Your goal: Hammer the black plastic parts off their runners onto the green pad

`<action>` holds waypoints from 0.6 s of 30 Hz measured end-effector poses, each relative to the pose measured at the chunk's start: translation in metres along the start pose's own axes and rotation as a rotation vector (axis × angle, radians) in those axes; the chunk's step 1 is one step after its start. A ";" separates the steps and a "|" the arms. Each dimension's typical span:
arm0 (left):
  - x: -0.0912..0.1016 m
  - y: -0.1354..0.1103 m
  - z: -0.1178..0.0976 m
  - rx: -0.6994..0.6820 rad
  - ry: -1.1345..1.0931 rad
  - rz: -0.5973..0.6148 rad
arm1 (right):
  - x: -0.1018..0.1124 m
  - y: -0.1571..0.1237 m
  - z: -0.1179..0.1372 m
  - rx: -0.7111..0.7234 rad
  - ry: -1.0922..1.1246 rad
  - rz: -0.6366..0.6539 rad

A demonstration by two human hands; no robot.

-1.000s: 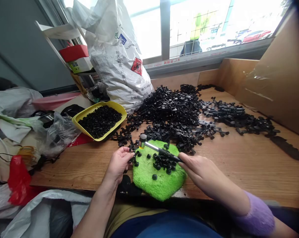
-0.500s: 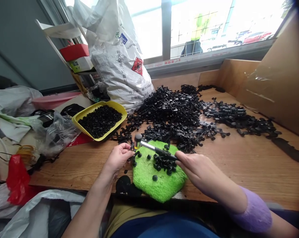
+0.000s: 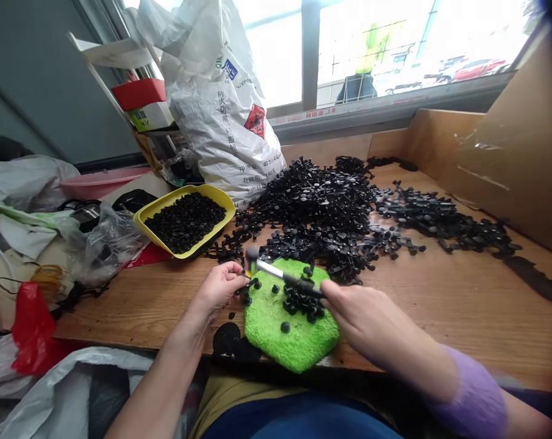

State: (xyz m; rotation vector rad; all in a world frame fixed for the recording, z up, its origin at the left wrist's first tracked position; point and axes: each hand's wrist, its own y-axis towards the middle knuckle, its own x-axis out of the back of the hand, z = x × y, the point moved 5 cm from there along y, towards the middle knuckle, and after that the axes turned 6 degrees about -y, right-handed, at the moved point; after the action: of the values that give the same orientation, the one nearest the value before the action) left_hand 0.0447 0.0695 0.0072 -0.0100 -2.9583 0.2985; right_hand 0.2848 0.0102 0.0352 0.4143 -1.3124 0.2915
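Observation:
My right hand is closed around the black handle of a small hammer with a silver shaft. The hammer's head, dark on top with a yellow lower end, is over the left edge of a green fuzzy cloth pad. Beside that head, my left hand pinches with thumb and fingertips; what it holds is mostly hidden, perhaps a small black part. A cluster of small black knob-like pieces rests on the pad, with several loose ones around it.
Behind the pad lies a large heap of black parts, trailing right. A yellow tray full of small black pieces stands at left, before a white woven sack. Cardboard leans at right. Flat black discs lie near the table edge.
The hammer's head has shifted slightly left and is a little blurred; my right hand has moved left with it. My left hand stays nearly in place.

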 end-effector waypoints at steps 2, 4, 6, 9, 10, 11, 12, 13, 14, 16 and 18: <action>0.001 0.000 0.002 0.012 -0.011 0.000 | -0.003 0.000 0.000 -0.006 -0.077 0.043; 0.003 0.001 0.005 0.022 -0.012 -0.009 | -0.003 -0.001 0.000 0.000 -0.086 0.015; 0.002 0.002 0.007 0.023 -0.015 -0.016 | -0.002 -0.001 0.002 0.005 -0.063 -0.018; -0.002 0.002 0.009 0.013 -0.049 -0.017 | -0.006 -0.001 0.004 0.017 -0.073 0.010; -0.002 0.001 0.008 0.007 -0.067 -0.018 | -0.007 -0.002 0.005 0.025 -0.075 0.023; -0.001 -0.003 0.008 0.001 -0.083 -0.015 | -0.007 -0.003 0.004 0.027 -0.064 0.025; 0.003 -0.009 0.006 -0.008 -0.094 -0.014 | -0.006 -0.004 0.001 0.020 -0.030 0.016; 0.011 -0.018 0.005 -0.015 -0.097 -0.017 | -0.004 -0.007 -0.003 0.007 0.033 0.000; 0.023 -0.029 0.006 -0.014 -0.092 -0.021 | -0.002 -0.010 -0.009 -0.017 0.118 -0.022; 0.060 -0.059 0.012 0.013 -0.062 -0.073 | 0.003 -0.021 -0.024 -0.077 0.349 -0.059; 0.107 -0.097 0.031 0.084 -0.009 -0.164 | 0.004 -0.034 -0.041 -0.145 0.560 -0.081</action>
State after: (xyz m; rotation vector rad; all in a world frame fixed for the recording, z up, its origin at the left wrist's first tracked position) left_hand -0.0652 -0.0292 0.0142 0.2444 -2.9287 0.4006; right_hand 0.3359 -0.0022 0.0262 0.2366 -0.7598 0.2208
